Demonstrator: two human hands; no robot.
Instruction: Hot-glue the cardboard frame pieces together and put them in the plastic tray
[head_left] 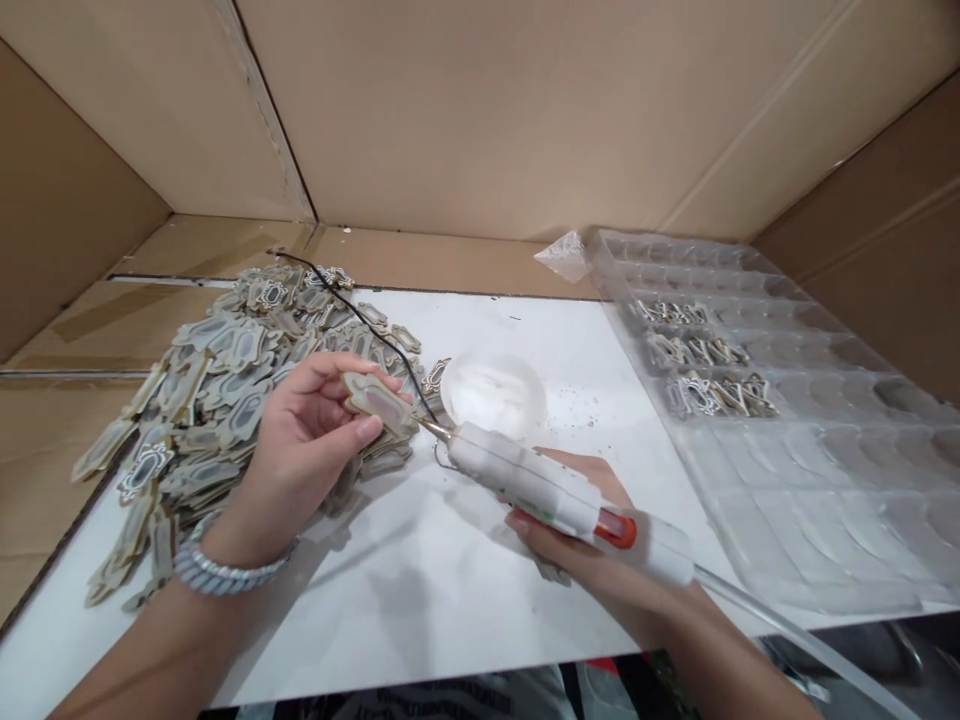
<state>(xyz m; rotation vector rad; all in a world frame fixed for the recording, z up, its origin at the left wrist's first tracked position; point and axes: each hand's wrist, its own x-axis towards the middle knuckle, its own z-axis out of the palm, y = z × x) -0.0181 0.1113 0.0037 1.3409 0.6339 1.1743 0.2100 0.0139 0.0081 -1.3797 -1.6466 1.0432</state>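
Note:
Pinched between the thumb and fingers of my left hand (315, 425) is a small, flat ornamental frame piece (380, 402) with a scalloped outline and a greyish oval centre. My right hand (574, 510) wraps around a white handheld power tool (525, 475) from below. The tool has a thin metal tip, a red-orange switch and a pale hose at its rear. Its tip reaches the right end of the frame piece; whether they touch I cannot tell. A large heap of similar frame pieces (244, 345) lies behind and left of my left hand.
A round white dish (493, 392) sits beyond the tool. At right stands a clear compartment tray (787, 460), several compartments holding openwork frames (724, 395). A black cord (360, 318) crosses the heap. Cardboard walls (525, 120) enclose the white work surface (420, 610). Dark crumbs lie near the dish.

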